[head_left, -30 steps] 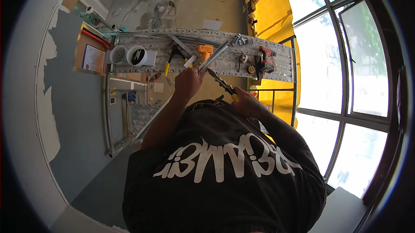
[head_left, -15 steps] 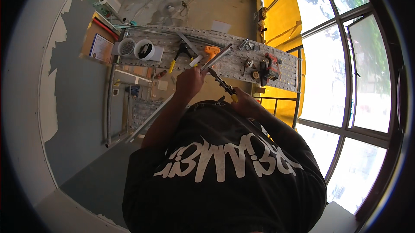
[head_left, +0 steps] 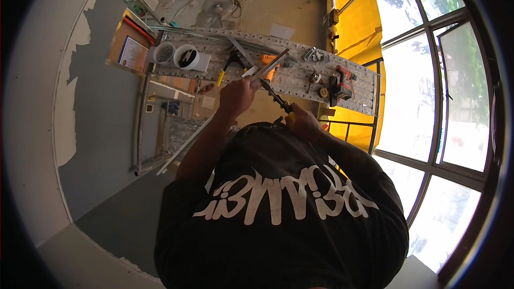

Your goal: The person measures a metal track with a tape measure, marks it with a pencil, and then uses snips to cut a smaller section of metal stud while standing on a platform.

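Observation:
My left hand (head_left: 238, 97) is closed around a long, thin metal profile (head_left: 276, 64). The strip runs from over the scaffold platform down to the lower left, passing behind my forearm. My right hand (head_left: 304, 121) grips a pair of dark snips (head_left: 276, 96) by the yellow handle. Their jaws touch or nearly touch the profile just beside my left fingers; whether they bite on it cannot be made out. On the platform behind, an orange drill (head_left: 269, 65) lies close to the profile, and a black tool with yellow handles (head_left: 231, 66) rests to its left.
The perforated scaffold platform (head_left: 214, 36) carries two white buckets (head_left: 187, 57), a red cordless drill (head_left: 342, 84), a tape roll (head_left: 323, 92) and small metal brackets (head_left: 316, 54). A fan (head_left: 218, 6) stands on the floor beyond. Windows (head_left: 407, 96) line the right side.
The view has shifted slightly, so the platform sits a little farther right. My hands still hold the profile and the snips, whose handle has come in a little toward my left hand.

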Demonstrator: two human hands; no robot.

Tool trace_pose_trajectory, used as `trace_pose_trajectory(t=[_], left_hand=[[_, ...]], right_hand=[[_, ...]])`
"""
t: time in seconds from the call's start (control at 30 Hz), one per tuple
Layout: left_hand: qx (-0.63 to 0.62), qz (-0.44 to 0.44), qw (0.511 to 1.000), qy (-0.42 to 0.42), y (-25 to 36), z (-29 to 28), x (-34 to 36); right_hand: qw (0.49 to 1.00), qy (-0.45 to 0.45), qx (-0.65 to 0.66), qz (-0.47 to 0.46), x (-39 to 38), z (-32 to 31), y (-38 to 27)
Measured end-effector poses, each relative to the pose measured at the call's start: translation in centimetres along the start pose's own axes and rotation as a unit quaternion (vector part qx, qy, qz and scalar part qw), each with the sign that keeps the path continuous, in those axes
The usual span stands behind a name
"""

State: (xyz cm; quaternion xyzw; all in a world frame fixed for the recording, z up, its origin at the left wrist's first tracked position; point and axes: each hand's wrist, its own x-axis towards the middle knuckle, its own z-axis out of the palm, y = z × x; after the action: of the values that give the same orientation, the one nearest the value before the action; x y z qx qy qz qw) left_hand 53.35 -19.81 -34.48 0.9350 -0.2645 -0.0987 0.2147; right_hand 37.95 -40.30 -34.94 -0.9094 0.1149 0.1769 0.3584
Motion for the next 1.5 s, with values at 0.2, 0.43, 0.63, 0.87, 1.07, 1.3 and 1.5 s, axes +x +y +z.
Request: trace_pose_trajectory(t=[0.2, 0.43, 0.63, 0.87, 1.07, 1.3, 1.5], left_hand=[[-0.455, -0.111, 0.864, -0.187, -4.0, -0.2, 0.4], [-0.679, -0.177, 0.695, -0.156, -4.4, -1.6, -0.7], [-0.714, -0.14, 0.667, -0.161, -4.5, -3.8, -0.2], [-0.716, -0.147, 0.664, -0.157, -3.9, -5.2, 0.0], [-0.721, -0.126, 0.658, -0.179, -3.2, -5.4, 0.7], [-0.646, -0.114, 0.741, -0.142, -2.1, -4.4, 1.0], [-0.621, -0.081, 0.766, -0.146, -1.6, -4.6, 0.6]], right_hand=[[0.999, -0.02, -0.011, 0.029, -0.4, -2.6, -3.4], [0.993, -0.102, -0.026, -0.048, -1.3, -8.8, -6.6], [0.998, -0.048, -0.011, -0.039, -3.9, -12.9, -8.5], [0.999, -0.014, -0.008, -0.047, -4.0, -12.4, -8.4], [0.995, -0.007, -0.06, -0.078, -3.4, -10.9, -9.7], [0.992, -0.06, -0.088, -0.064, -2.5, -10.8, -11.3], [0.989, 0.001, -0.089, -0.116, -2.2, -9.9, -9.9]])
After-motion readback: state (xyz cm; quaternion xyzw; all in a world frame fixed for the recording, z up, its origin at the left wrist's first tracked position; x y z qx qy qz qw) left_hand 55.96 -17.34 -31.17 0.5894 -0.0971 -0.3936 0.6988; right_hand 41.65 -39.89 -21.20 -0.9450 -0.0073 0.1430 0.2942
